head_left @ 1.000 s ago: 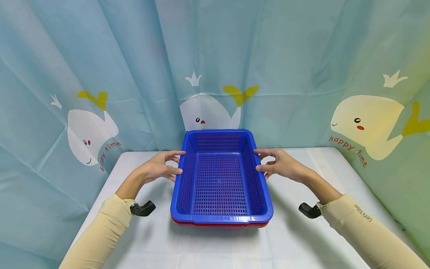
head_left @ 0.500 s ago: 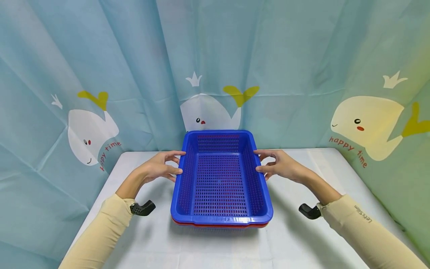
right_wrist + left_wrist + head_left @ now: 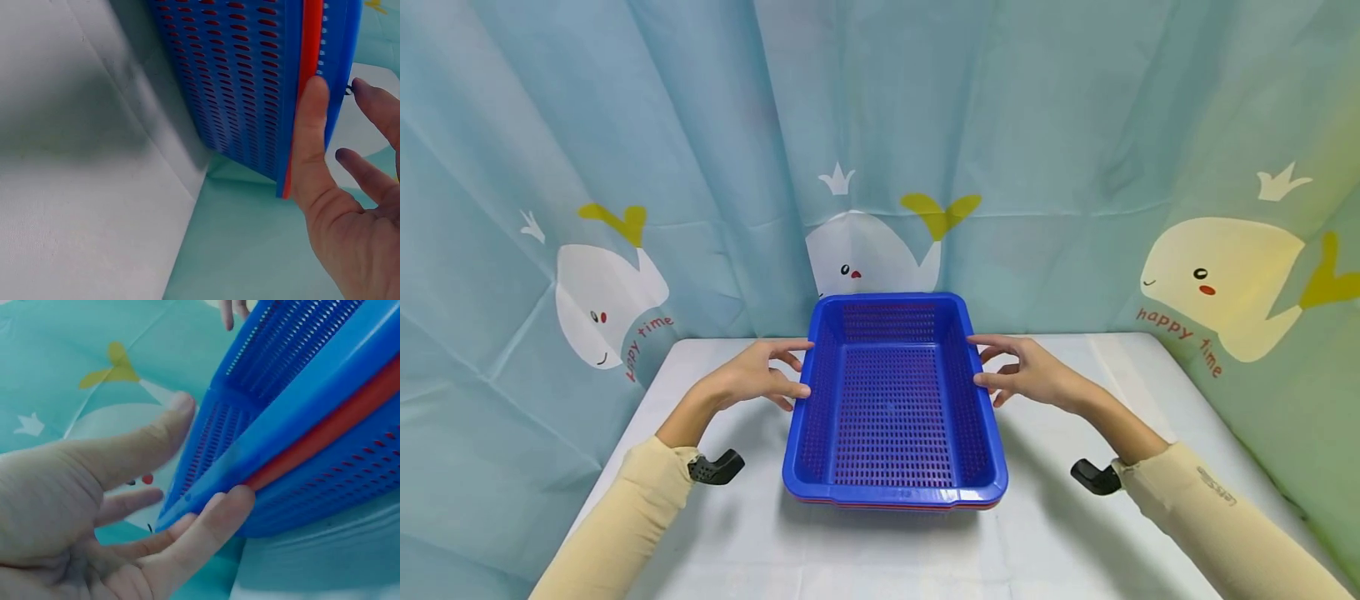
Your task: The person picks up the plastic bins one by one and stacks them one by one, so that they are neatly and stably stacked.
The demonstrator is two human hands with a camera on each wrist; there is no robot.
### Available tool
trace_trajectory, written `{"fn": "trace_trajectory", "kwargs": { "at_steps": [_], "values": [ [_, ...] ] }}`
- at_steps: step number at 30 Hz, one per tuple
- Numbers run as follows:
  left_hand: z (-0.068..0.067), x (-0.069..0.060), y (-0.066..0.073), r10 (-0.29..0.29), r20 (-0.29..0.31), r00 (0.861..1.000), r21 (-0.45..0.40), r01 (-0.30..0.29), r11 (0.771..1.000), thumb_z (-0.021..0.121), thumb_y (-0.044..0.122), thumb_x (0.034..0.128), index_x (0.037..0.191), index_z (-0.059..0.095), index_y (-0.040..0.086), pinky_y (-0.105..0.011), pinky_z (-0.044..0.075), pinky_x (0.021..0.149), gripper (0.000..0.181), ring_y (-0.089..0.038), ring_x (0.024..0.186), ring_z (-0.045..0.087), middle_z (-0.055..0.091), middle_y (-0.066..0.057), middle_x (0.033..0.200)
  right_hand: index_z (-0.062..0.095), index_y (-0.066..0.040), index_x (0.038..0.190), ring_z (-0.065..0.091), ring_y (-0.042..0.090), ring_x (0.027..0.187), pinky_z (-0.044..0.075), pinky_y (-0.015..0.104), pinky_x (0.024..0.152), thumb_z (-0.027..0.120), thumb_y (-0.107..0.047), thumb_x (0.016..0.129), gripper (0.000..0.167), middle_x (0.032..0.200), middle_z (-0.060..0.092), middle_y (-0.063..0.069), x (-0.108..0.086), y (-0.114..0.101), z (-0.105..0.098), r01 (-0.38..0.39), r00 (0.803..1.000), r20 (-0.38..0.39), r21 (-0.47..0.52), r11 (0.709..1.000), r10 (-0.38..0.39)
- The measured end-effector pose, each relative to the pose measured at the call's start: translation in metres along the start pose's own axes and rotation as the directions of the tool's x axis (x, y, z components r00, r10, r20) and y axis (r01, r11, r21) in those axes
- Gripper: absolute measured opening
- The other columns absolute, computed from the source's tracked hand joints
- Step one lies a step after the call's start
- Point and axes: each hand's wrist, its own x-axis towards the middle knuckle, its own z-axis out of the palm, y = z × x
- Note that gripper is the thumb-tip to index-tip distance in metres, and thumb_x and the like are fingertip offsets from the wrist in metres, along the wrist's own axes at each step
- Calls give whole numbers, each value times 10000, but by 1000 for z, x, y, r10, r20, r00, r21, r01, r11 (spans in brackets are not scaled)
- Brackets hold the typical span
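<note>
A blue perforated plastic basket [image 3: 891,417] sits nested on top of a stack. Below its rim runs the rim of a red basket [image 3: 337,434], and under that lies another blue basket [image 3: 231,87]. At the stack's left side, my left hand [image 3: 751,375] has its fingers spread, fingertips at the rim; in the left wrist view a fingertip touches the red and blue edges while the thumb stands apart. My right hand [image 3: 1037,371] is opposite, fingers extended, with one finger lying against the stacked rims in the right wrist view and the others clear of them.
The stack stands on a white-covered table [image 3: 715,533]. Behind and beside it hangs a pale blue curtain [image 3: 1045,125] printed with whales. Each wrist carries a black mount, one by the left sleeve [image 3: 617,517], one by the right sleeve [image 3: 1217,525].
The top blue basket has settled lower, so less red rim shows at the front. The fingers of both hands have loosened slightly at the sides. The view has shifted a little.
</note>
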Motion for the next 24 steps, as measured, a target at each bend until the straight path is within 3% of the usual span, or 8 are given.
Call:
{"fn": "trace_trajectory", "kwargs": {
  "at_steps": [4,9,15,24],
  "values": [
    [-3,-11,-13,58,2,998,-34,-58,998,819,135,895,1623,294,121,-497,611,830,897,-338,979,715,434,-274,1422,327,-37,1591,734,327,928,631,427,738,737,-138,966,754,1382,477,332,-11,1,-2,23,999,-23,-23,999,-24],
    [-13,-32,-38,124,-37,992,-81,-127,989,765,121,940,1642,242,221,-507,603,851,881,-349,1062,691,432,-240,1470,273,-135,1625,735,313,973,623,444,783,732,-148,972,799,1455,446,304,-31,6,-11,65,994,-85,-12,998,-66],
    [-24,-57,-64,183,-103,978,-143,-197,970,642,59,1010,1648,199,289,-530,579,902,809,-300,1143,672,442,-206,1471,210,-118,1641,754,252,944,614,421,817,690,-85,991,808,1453,436,309,-54,13,-21,120,983,-142,-8,993,-120],
    [-30,-72,-83,236,-122,964,-151,-253,956,569,25,1034,1652,175,280,-540,578,894,777,-293,1142,674,443,-210,1456,188,-170,1652,751,217,968,609,402,825,641,-22,1007,802,1444,429,275,-67,24,-26,190,964,-181,-56,980,-197]
  ]
}}
